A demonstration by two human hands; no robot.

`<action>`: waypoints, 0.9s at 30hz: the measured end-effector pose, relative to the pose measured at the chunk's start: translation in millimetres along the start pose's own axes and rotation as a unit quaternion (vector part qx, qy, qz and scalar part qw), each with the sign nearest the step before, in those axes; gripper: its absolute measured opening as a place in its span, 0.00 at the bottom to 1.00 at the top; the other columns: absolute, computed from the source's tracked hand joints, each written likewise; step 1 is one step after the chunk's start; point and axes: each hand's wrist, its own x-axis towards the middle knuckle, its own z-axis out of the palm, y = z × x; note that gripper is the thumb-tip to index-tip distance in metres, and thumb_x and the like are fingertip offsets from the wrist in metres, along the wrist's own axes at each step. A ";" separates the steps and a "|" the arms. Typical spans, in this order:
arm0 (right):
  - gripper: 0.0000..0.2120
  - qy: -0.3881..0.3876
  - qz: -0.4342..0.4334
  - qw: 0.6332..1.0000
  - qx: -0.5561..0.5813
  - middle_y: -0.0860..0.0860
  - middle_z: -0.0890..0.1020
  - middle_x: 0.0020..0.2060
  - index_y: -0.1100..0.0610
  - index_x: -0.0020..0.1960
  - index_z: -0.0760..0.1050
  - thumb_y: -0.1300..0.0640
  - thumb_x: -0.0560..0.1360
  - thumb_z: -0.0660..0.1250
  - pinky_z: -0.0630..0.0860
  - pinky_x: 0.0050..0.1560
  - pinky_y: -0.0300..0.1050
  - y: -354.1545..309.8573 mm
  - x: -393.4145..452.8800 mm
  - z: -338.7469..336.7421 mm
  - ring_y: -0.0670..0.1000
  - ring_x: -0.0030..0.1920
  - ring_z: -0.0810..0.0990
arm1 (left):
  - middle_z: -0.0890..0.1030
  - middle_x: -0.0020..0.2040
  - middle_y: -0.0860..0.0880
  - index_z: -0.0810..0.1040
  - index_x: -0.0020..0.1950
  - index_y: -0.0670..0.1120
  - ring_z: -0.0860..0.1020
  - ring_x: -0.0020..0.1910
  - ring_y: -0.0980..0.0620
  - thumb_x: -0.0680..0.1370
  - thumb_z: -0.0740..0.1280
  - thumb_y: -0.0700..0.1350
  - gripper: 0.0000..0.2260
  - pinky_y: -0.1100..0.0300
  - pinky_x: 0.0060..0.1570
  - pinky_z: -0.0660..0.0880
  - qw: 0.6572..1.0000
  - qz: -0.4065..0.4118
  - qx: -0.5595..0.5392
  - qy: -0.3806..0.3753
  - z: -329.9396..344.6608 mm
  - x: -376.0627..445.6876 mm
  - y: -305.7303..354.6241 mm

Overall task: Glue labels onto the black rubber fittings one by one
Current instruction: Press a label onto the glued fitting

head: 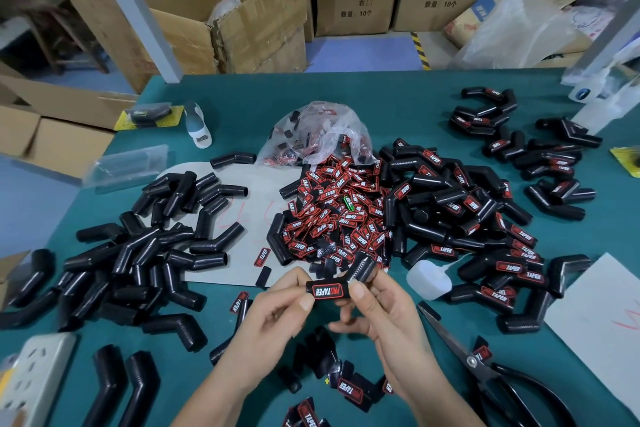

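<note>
Both hands hold one bent black rubber fitting (362, 269) above the table's near middle. A red and black label (328, 289) lies on its near arm. My left hand (280, 312) pinches the fitting's left end between thumb and fingers. My right hand (377, 312) grips it at the bend, thumb beside the label. A heap of loose labels (341, 215) lies behind the hands. Bare fittings (145, 253) are piled at the left, labelled fittings (485, 218) at the right.
A small white glue bottle (429, 279) lies just right of my hands. Black scissors (498, 378) lie at the near right. A clear bag (318, 135) sits behind the labels. A white power strip (34, 371) is at the near left. Cardboard boxes (242, 10) stand beyond the green table (242, 104).
</note>
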 end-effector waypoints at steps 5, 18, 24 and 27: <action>0.24 -0.010 -0.003 1.000 -0.012 0.55 0.82 0.44 0.56 0.60 0.83 0.40 0.72 0.79 0.85 0.46 0.52 -0.7 -0.4 0.1 0.51 0.39 0.80 | 0.70 0.42 0.59 0.78 0.36 0.60 0.67 0.37 0.60 0.81 0.63 0.50 0.14 0.66 0.39 0.63 1.000 0.004 0.019 -0.002 -2.5 1.3 -5.3; 0.19 -0.012 0.000 1.000 -0.015 0.54 0.83 0.43 0.55 0.58 0.84 0.43 0.74 0.77 0.85 0.45 0.51 -2.5 -1.5 0.8 0.50 0.39 0.80 | 0.73 0.42 0.51 0.84 0.43 0.53 0.69 0.39 0.57 0.79 0.64 0.45 0.10 0.69 0.39 0.65 0.997 0.035 0.057 0.050 4.5 -1.1 -12.5; 0.17 -0.011 -0.002 1.000 -0.020 0.54 0.82 0.43 0.55 0.59 0.83 0.47 0.75 0.75 0.85 0.45 0.51 -1.3 -1.3 1.2 0.50 0.39 0.80 | 0.73 0.42 0.48 0.84 0.43 0.42 0.71 0.40 0.47 0.79 0.64 0.45 0.12 0.64 0.41 0.67 0.997 0.027 0.032 0.060 6.6 -1.0 -15.6; 0.21 -0.008 -0.006 1.000 -0.015 0.54 0.83 0.43 0.54 0.59 0.84 0.42 0.73 0.78 0.85 0.46 0.52 -0.8 -1.0 0.9 0.50 0.39 0.80 | 0.74 0.45 0.47 0.87 0.48 0.48 0.73 0.46 0.42 0.81 0.64 0.47 0.12 0.58 0.46 0.69 0.998 0.019 0.015 0.050 7.2 -1.0 -15.2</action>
